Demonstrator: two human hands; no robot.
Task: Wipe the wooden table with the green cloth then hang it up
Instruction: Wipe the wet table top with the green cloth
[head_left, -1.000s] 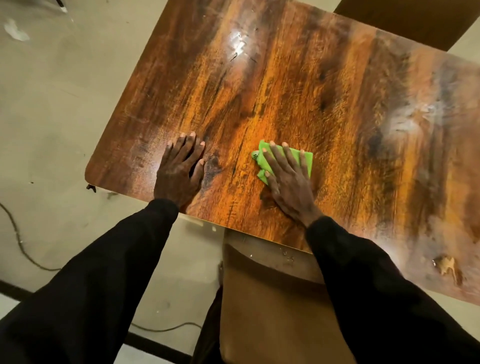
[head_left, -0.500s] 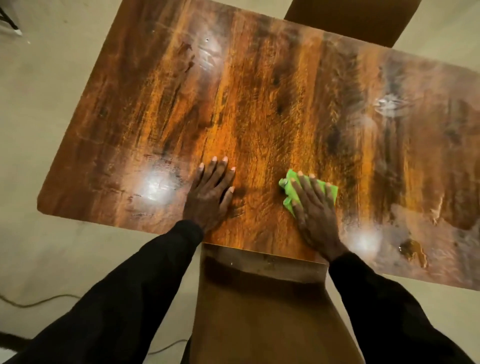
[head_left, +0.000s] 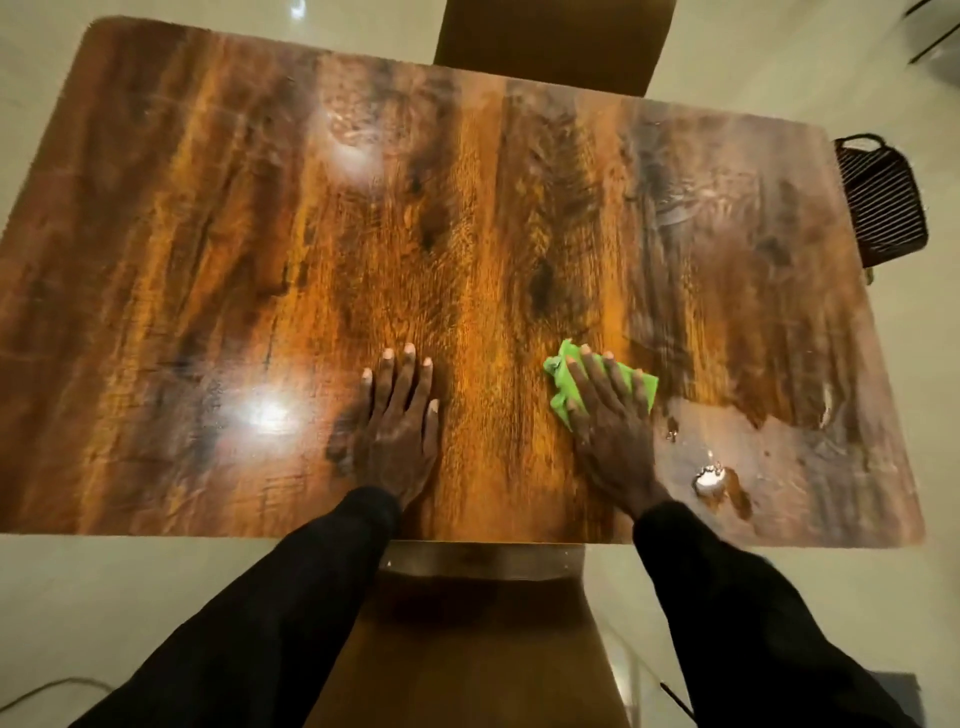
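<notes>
Head view showed the right hand (head_left: 615, 436) pressed flat on the green cloth (head_left: 639, 387), fingers spread over it, so the grip was an open palm pinning the cloth rather than clenching it. The cloth lay bunched on the wooden surface (head_left: 260, 234) near its front edge, a little right of centre. The left hand (head_left: 400, 431) rested flat and empty on the bare wood beside it, well apart from the cloth, probably bracing the body.

Compared with a second earlier, both hands and the cloth had travelled rightward along the front edge, away from the left corner and toward the middle of the surface. That suggested a sideways wiping pass was under way.

Just right of the cloth sat a wet, smeared patch with a small spill (head_left: 719, 486) near the front edge, not yet reached. The next stretch of wiping would likely need to carry over it. Much of the far side also looked streaked, so the wiping seemed only partly done, and hanging the cloth up remained ahead. A dark striped basket (head_left: 883, 202) stood on the floor past the right end.
</notes>
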